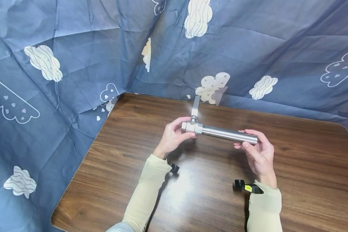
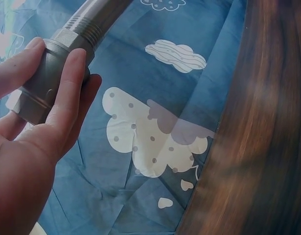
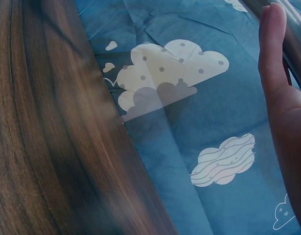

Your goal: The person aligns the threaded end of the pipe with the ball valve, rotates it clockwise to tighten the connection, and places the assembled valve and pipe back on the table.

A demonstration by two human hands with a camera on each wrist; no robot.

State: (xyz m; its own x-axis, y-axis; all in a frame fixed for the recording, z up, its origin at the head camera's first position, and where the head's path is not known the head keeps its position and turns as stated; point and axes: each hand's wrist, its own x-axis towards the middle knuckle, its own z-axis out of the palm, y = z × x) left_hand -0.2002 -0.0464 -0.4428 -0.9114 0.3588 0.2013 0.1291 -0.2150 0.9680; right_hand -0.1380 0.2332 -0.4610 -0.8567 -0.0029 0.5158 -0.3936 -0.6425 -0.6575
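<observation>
A silver ball valve [image 1: 192,127] with a flat lever handle [image 1: 196,104] is joined to a shiny metal pipe [image 1: 223,133]. My left hand [image 1: 174,137] grips the valve body, thumb on the near side and fingers behind it. At the pipe's other end my right hand [image 1: 259,154] holds it between thumb and fingers. In the left wrist view, threads [image 2: 86,30] show on the pipe where it enters the hex end of the valve [image 2: 40,88]. The right wrist view catches only part of the pipe [image 3: 294,44] beside the right hand [image 3: 287,112].
Below both hands lies a brown wood-grain table [image 1: 104,180] with rounded corners. A blue curtain [image 1: 84,58] printed with clouds hangs along its back and left edges. Black wrist devices sit at the left cuff [image 1: 174,169] and right cuff [image 1: 247,187].
</observation>
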